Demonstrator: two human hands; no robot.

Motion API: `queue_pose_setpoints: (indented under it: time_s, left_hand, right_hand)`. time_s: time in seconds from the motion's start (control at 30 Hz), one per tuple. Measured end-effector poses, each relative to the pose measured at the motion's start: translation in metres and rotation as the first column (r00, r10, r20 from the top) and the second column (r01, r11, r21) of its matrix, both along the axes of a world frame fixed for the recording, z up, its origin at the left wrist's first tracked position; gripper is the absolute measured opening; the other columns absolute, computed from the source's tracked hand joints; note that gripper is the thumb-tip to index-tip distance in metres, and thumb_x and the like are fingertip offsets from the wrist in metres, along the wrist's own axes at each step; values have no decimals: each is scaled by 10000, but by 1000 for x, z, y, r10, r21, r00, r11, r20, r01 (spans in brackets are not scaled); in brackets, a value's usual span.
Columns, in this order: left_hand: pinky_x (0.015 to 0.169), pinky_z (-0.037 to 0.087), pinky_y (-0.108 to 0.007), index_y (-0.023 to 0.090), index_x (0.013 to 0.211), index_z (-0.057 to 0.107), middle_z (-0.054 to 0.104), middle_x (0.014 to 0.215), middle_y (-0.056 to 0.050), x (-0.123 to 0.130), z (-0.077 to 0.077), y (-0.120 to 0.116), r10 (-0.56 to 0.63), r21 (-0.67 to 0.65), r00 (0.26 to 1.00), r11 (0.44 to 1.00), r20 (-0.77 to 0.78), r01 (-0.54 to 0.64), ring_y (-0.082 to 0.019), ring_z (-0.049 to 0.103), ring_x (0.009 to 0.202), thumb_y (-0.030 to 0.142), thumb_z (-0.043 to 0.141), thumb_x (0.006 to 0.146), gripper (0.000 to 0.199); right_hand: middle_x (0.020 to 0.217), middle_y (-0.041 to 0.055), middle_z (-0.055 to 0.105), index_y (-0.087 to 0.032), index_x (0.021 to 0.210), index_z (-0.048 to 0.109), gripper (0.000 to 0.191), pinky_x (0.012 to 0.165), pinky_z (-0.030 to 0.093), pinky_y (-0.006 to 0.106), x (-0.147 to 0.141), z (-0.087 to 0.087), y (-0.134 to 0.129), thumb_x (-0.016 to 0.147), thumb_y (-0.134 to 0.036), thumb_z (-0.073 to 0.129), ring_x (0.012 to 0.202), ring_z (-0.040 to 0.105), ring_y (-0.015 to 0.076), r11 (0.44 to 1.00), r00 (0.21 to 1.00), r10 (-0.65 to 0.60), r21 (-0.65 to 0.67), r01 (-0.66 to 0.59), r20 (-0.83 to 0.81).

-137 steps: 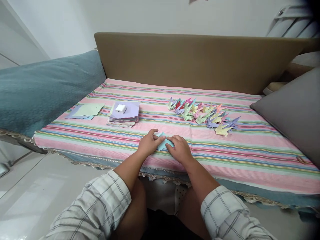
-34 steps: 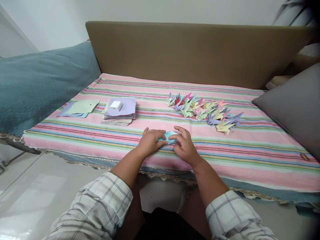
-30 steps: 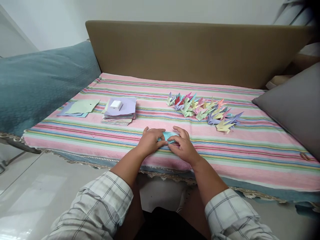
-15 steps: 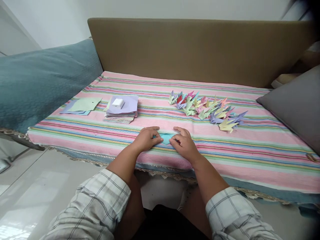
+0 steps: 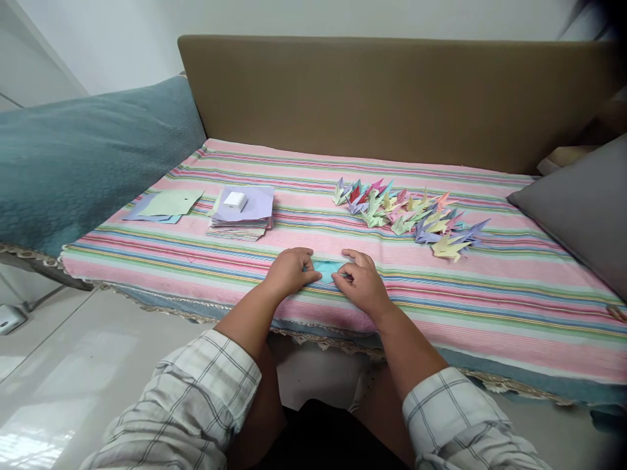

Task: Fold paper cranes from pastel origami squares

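Between my hands, near the front edge of the striped cloth [image 5: 235, 261], is a small folded piece of turquoise origami paper [image 5: 326, 271]. My left hand [image 5: 292, 270] pinches its left end between thumb and fingers. At its right end my right hand [image 5: 361, 275] pinches it the same way, with the other fingers curled above. Both hands rest low, close to the cloth, and partly cover the paper's ends. To the right, beyond my right hand, several folded paper cranes [image 5: 404, 212] in mixed colours stand grouped in rows.
Left of centre stands a stack of coloured paper squares [image 5: 240, 225] with a small white block [image 5: 234, 202] on top. Farther left lie loose green and blue sheets [image 5: 171, 203]. A brown backrest [image 5: 362, 98] closes off the back, and a grey cushion [image 5: 582, 209] leans at the right.
The view has shifted slightly, so the scene sits a little farther right. My left thumb has slid slightly along the turquoise paper; both hands keep hold of it.
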State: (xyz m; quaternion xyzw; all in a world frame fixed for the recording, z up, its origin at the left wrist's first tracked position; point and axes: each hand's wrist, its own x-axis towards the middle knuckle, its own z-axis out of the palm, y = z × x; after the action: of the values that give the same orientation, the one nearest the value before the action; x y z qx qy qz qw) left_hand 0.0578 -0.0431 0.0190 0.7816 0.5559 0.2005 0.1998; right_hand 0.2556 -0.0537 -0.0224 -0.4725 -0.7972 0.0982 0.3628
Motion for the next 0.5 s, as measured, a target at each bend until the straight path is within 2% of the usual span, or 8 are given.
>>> queue_pose_setpoints:
  time_s: [0.13,0.3,0.5]
  left_hand:
    - [927,434,-340,200,588,634,671,1064,-60,3,-2,1,-21,38,998,999,-61,23,-235,571,1097,285,714,670,143]
    - [919,433,-343,196,584,628,678,1042,-65,4,-4,1,-26,72,993,997,-111,34,-234,575,1087,275,717,671,147]
    - [919,426,-344,197,616,624,654,1103,-62,2,-7,1,-28,88,993,995,-116,38,-234,576,1072,290,720,669,144]
  right_hand:
    - [1184,114,541,-199,650,636,178,933,412,442,-3,1,-2,793,-282,568,1105,471,271,999,999,-22,35,21,26]
    - [1168,130,554,-193,623,623,259,930,415,433,-9,2,-4,813,-361,574,1083,476,274,994,994,-90,64,86,55]
    - [1180,115,553,-205,610,612,205,912,426,443,-12,-1,-5,781,-319,609,1084,475,280,990,991,-127,61,124,52]
